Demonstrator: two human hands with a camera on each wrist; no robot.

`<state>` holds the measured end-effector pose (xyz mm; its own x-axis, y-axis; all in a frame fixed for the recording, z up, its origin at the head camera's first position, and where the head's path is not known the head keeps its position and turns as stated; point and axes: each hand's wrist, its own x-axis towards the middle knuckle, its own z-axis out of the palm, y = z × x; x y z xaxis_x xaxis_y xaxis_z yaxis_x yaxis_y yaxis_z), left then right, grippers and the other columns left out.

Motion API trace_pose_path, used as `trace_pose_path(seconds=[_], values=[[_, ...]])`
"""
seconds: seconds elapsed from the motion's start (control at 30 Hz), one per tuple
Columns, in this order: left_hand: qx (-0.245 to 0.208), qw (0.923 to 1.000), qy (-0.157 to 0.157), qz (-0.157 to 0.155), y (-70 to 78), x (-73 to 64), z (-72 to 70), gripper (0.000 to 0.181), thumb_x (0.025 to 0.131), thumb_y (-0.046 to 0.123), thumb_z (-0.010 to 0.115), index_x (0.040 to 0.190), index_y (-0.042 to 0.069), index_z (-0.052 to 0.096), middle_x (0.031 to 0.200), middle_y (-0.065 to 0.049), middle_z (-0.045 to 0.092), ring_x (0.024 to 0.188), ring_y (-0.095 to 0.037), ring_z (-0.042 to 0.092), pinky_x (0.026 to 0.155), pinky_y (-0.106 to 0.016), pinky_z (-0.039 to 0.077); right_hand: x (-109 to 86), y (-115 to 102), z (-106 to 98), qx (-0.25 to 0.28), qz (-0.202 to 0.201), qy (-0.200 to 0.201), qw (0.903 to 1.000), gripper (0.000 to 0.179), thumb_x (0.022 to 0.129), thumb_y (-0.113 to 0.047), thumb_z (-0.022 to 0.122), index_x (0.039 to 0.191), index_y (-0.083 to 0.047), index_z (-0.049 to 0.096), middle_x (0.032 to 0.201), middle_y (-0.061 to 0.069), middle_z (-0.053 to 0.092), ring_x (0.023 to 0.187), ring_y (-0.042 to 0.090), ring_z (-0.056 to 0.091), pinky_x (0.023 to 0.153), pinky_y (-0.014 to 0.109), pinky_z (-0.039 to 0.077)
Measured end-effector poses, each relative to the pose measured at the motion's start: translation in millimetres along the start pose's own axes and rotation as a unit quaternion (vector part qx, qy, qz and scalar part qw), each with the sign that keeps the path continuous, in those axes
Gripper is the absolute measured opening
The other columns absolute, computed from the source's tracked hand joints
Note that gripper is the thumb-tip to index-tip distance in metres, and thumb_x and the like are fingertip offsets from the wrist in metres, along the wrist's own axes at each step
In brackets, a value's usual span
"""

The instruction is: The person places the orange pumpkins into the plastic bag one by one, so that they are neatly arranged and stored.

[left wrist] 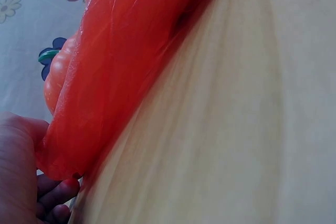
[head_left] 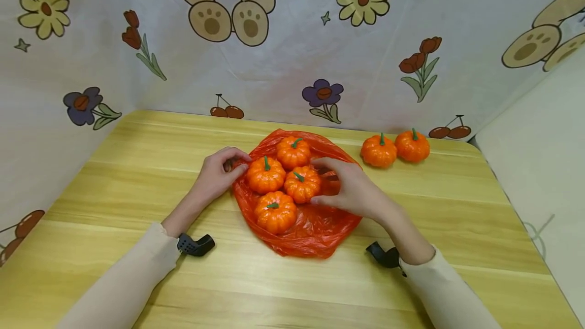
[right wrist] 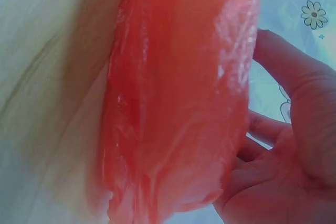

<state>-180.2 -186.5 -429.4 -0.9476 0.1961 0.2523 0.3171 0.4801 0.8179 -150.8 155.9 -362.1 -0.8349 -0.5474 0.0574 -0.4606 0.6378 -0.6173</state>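
Observation:
A red plastic bag (head_left: 315, 227) lies spread on the table with its mouth wide. Several small orange pumpkins with green stems sit in it, among them a front pumpkin (head_left: 275, 212), a left pumpkin (head_left: 266, 175) and a back pumpkin (head_left: 293, 152). My left hand (head_left: 221, 171) pinches the bag's left edge between thumb and fingers; the left wrist view shows the red film (left wrist: 105, 87) between them. Over the bag's right side, my right hand (head_left: 352, 187) has its fingers spread apart beside the right pumpkin (head_left: 302, 184). Whether its fingertips touch that pumpkin is unclear.
Two more orange pumpkins, one (head_left: 379, 151) beside the other (head_left: 413, 145), stand on the wooden table (head_left: 192, 283) at the back right. A patterned cloth (head_left: 283, 70) hangs behind the table. A white surface (head_left: 539, 166) borders the right side.

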Motion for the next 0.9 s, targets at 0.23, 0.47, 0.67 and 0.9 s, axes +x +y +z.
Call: trace_pose_path(seconds=[0.23,0.47,0.67,0.9], values=[[0.002,1.0,0.001,-0.004,0.1,0.8,0.6,0.014,0.097,0.006,0.073,0.109,0.011,0.077,0.103,-0.007,0.07,0.082,-0.023,0.051,0.071,-0.027,0.039,1.3,1.8,2.2,-0.001,-0.008,-0.007,0.9999,0.065,0.084,-0.027,0.092,0.139,-0.01,0.062,0.13,0.002,0.071,0.116,0.02,0.071,0.099,0.043,0.058],[0.006,1.0,0.0,-0.006,1.3,1.2,0.3,0.014,0.097,0.006,0.073,0.11,0.011,0.077,0.103,-0.006,0.071,0.082,-0.023,0.051,0.071,-0.027,0.039,0.6,3.8,-0.1,0.001,-0.003,-0.006,1.0,0.064,0.085,-0.03,0.091,0.139,-0.01,0.063,0.13,0.003,0.071,0.117,0.021,0.07,0.1,0.043,0.057],[0.005,1.0,0.001,-0.005,1.8,1.7,0.4,0.014,0.097,0.006,0.073,0.109,0.011,0.077,0.103,-0.006,0.071,0.082,-0.023,0.051,0.071,-0.027,0.039,-0.4,7.2,-6.8,0.012,0.013,0.015,0.9997,0.064,0.089,-0.043,0.085,0.14,-0.011,0.063,0.133,0.004,0.07,0.122,0.026,0.068,0.103,0.049,0.055],[0.004,1.0,0.002,-0.004,1.3,0.9,0.4,0.014,0.097,0.006,0.073,0.109,0.012,0.077,0.103,-0.006,0.071,0.082,-0.023,0.051,0.071,-0.027,0.039,-2.0,13.9,-18.5,0.02,0.022,0.063,0.9976,0.06,0.095,-0.048,0.076,0.141,-0.01,0.063,0.14,0.009,0.068,0.13,0.031,0.064,0.109,0.054,0.05]])
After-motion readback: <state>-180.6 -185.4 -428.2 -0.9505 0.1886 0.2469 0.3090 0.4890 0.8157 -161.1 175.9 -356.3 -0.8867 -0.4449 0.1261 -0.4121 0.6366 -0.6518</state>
